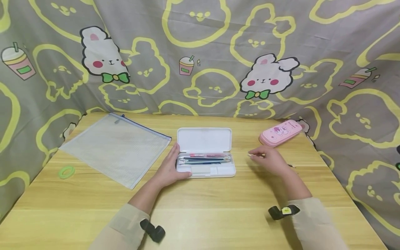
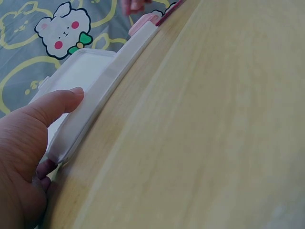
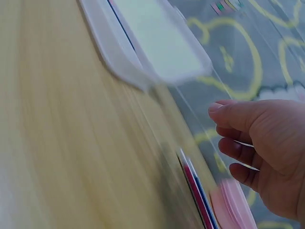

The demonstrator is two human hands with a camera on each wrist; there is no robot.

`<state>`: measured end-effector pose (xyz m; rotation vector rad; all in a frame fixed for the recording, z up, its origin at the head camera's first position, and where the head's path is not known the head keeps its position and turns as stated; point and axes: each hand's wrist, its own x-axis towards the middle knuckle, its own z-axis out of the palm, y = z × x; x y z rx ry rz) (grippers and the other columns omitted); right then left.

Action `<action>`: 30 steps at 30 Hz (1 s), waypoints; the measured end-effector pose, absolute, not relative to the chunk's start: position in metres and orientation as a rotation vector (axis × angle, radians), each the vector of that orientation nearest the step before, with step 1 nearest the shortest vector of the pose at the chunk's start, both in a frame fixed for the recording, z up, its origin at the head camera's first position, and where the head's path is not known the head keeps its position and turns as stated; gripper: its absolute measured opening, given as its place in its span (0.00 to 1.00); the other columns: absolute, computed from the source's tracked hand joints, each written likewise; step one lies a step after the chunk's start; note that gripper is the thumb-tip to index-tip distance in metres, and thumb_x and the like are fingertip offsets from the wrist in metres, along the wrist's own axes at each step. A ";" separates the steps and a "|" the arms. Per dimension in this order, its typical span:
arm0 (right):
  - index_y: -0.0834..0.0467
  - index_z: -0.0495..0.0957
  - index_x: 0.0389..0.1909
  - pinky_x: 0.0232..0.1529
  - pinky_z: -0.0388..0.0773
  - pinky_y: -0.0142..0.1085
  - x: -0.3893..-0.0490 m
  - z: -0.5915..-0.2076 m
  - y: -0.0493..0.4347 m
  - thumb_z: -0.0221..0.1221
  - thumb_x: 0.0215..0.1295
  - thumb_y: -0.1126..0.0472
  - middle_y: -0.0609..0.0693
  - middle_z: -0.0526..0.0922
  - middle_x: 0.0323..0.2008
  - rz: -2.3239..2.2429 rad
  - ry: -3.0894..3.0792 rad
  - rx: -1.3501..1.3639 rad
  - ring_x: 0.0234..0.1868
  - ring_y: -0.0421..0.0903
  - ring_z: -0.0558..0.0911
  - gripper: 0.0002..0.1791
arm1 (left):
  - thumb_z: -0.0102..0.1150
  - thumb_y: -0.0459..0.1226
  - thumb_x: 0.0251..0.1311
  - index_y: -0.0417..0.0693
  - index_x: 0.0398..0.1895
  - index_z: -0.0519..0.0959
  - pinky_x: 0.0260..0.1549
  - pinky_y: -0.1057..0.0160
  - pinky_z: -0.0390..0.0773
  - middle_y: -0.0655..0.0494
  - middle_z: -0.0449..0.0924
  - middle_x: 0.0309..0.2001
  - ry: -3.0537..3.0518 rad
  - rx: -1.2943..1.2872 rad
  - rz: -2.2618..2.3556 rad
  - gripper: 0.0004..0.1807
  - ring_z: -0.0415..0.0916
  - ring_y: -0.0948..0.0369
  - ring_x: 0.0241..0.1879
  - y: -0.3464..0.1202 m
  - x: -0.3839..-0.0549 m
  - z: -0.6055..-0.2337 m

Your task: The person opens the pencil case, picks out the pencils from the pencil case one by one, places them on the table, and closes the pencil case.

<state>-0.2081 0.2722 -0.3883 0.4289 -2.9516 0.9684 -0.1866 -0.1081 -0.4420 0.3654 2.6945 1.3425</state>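
Note:
An open white pencil case (image 1: 204, 140) lies in the middle of the table with several pens and pencils (image 1: 204, 159) in its tray and a pale block (image 1: 200, 169) in the front compartment. My left hand (image 1: 170, 168) grips its left end, thumb (image 2: 66, 102) on the front edge and the other fingers along the side. To the right, my right hand (image 1: 270, 159) hovers with loosely bent fingers; nothing shows between them in the right wrist view. Below that hand lie thin pens (image 3: 196, 191), red and blue, mostly hidden by the hand in the head view.
A closed pink pencil case (image 1: 281, 132) with a rabbit picture stands at the back right. On the left are a translucent zip pouch (image 1: 115, 149) with a blue zip edge and a green ring (image 1: 66, 172). A patterned curtain (image 1: 206, 52) hangs behind the table.

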 end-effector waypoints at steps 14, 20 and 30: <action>0.59 0.86 0.44 0.47 0.77 0.40 -0.224 -0.394 0.194 0.64 0.62 0.61 0.52 0.85 0.39 1.037 -3.054 0.639 0.42 0.46 0.79 0.11 | 0.77 0.50 0.42 0.42 0.78 0.41 0.75 0.44 0.45 0.48 0.33 0.80 2.697 0.346 1.348 0.67 0.36 0.46 0.79 -0.107 -0.186 -0.442; 0.60 0.85 0.45 0.54 0.78 0.48 -0.228 -0.396 0.183 0.65 0.61 0.63 0.54 0.85 0.43 0.977 -3.122 0.662 0.47 0.48 0.81 0.12 | 0.76 0.50 0.41 0.42 0.79 0.41 0.75 0.43 0.45 0.48 0.33 0.80 2.696 0.346 1.345 0.67 0.36 0.46 0.79 -0.108 -0.187 -0.442; 0.58 0.86 0.46 0.56 0.77 0.48 -0.234 -0.396 0.172 0.64 0.61 0.63 0.53 0.87 0.44 0.835 -3.206 0.665 0.49 0.49 0.82 0.12 | 0.77 0.49 0.42 0.42 0.79 0.40 0.75 0.44 0.45 0.48 0.33 0.80 2.697 0.343 1.339 0.68 0.36 0.45 0.78 -0.108 -0.185 -0.439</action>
